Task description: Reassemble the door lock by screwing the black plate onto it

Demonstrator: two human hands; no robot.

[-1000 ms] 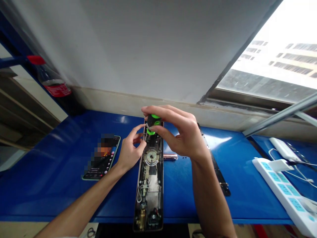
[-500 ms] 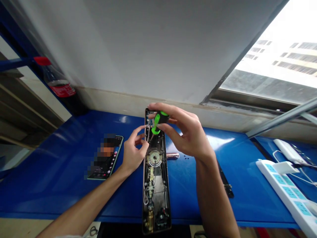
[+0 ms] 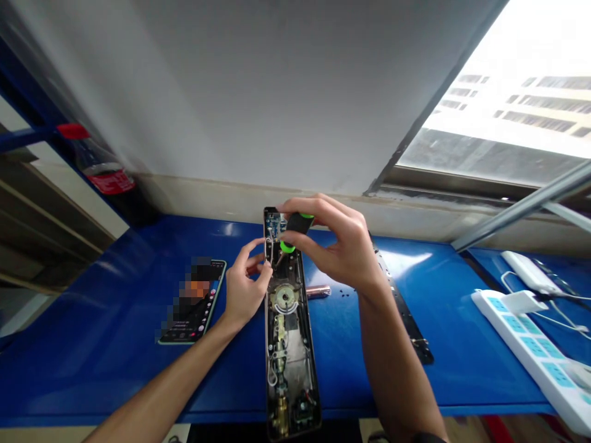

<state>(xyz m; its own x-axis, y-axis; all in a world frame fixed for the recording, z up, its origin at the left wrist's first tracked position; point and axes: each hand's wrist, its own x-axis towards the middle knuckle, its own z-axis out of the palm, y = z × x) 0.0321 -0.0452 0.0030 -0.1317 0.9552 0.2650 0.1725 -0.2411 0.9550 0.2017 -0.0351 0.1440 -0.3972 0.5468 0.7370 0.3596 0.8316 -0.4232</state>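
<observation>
Upper left of the frame there's a cola bottle (image 3: 108, 178) with a red cap, standing at the back of a blue table (image 3: 69, 375), and a phone (image 3: 196, 304) lies left of center. A plain grey wall (image 3: 240, 92) fills the top middle, then a bright window (image 3: 508, 135) upper right and a white power strip (image 3: 526, 351) lower right. The long open casing (image 3: 295, 351), guts showing, runs from the middle down to the bottom edge, with a coppery cylinder (image 3: 319, 291) just right of it. Left hand (image 3: 244, 283) is at the casing's upper left rim, thumb and fingers curled with a narrow gap, right by a white wire (image 3: 268, 248); can't tell if it's actually pinching it. Right hand (image 3: 341, 246) is closed around a green and black screwdriver (image 3: 299, 224), tilted over the casing's top end. Hard to see where the tip lands. That hand also covers part of the casing's top right, its forearm blocks some of the black strip (image 3: 412, 326), the phone screen's partly pixelated, and both forearms get cut off at the bottom.
</observation>
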